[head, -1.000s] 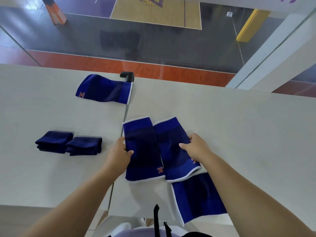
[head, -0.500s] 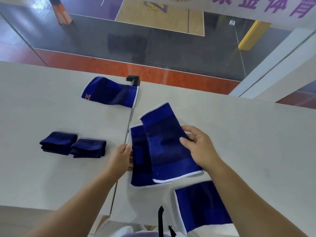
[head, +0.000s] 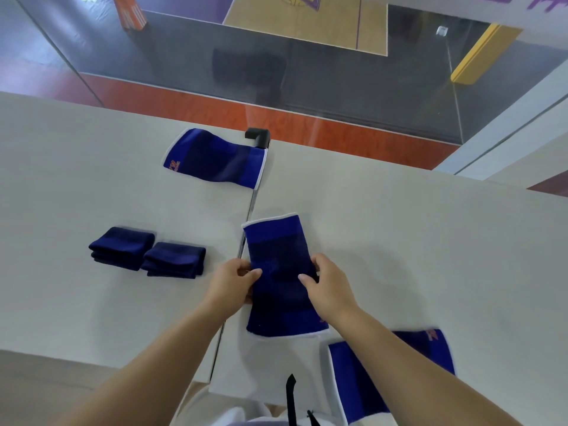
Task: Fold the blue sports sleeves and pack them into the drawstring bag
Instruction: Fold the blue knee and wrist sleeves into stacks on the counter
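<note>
Two blue sports sleeves lie stacked (head: 281,278) flat on the table in front of me, one on top of the other. My left hand (head: 232,285) pinches the stack's left edge and my right hand (head: 327,287) pinches its right edge. Another flat sleeve (head: 215,158) lies at the far side by the table seam. A further sleeve (head: 362,382) lies at the near edge, partly under my right forearm. Two folded dark blue bundles (head: 147,255) sit side by side to the left. A black drawstring (head: 290,395) hangs near my body; the bag itself is barely in view.
The pale table (head: 430,256) is made of two tops joined at a seam (head: 250,207), with a black clamp (head: 259,136) at its far end. Beyond the far edge is a glass pane over a sports court floor.
My right hand lifted the right-hand sleeve and laid it over the left one. Both hands now grip the edges of the stacked pair.
</note>
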`<action>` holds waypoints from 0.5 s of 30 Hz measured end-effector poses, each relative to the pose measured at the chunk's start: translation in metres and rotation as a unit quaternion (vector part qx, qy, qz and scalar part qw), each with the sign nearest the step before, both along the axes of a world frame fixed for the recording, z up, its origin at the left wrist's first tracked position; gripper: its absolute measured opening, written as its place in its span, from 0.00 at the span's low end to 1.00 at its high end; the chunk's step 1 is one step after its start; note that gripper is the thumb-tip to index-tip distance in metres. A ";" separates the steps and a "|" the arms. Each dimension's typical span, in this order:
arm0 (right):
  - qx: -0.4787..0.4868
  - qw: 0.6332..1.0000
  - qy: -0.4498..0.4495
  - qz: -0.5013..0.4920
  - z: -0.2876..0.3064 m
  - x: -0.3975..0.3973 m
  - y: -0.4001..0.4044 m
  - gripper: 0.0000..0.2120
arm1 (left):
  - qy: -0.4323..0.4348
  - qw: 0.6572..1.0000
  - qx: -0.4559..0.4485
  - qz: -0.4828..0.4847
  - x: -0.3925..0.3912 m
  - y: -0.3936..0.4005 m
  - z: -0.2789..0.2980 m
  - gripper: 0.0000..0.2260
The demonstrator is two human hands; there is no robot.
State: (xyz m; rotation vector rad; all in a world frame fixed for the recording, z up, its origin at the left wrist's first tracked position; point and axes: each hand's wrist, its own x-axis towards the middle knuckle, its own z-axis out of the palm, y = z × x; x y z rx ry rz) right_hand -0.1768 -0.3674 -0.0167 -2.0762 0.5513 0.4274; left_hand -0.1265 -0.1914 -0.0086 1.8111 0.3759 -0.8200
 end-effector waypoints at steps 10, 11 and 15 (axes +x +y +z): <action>0.067 0.992 0.106 -0.032 0.017 0.013 -0.009 0.20 | -0.026 0.997 0.051 -0.052 0.000 -0.002 -0.004 0.07; 0.085 0.989 0.113 -0.037 0.017 0.013 -0.010 0.21 | -0.028 0.997 0.053 -0.047 0.000 -0.003 -0.003 0.07; 0.150 0.984 0.072 -0.067 0.021 0.009 -0.013 0.19 | -0.043 0.998 0.053 -0.008 0.000 -0.004 0.004 0.05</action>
